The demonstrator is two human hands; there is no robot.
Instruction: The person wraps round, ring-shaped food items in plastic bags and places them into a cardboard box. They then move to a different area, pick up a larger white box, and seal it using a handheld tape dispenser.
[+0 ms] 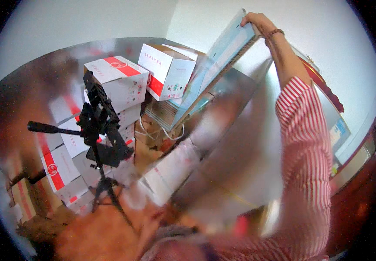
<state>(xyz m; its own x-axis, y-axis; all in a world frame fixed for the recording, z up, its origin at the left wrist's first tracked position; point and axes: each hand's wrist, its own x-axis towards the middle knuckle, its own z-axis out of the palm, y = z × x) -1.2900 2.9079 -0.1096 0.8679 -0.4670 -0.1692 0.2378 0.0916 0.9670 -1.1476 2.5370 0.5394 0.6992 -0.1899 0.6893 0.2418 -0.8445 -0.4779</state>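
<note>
Loose, creased, red-and-white striped sleeve (305, 148); brown beaded bracelet (276, 31) just behind right hand (260, 22).

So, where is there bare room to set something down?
Probably the orange floor beside the tripod and brown cardboard box, though blur may hide clutter. It's crowded behind the tripod with stacked white-and-red cartons, and at upper centre, where the right hand holds a light-blue panel.

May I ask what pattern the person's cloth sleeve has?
The sleeve has red and white stripes, clearest in head view.

Black tripod (93, 130) before stacked white-and-red cartons (120, 90); brown cartons (46, 198) at lower left; pale wall (109, 21) behind.
</note>
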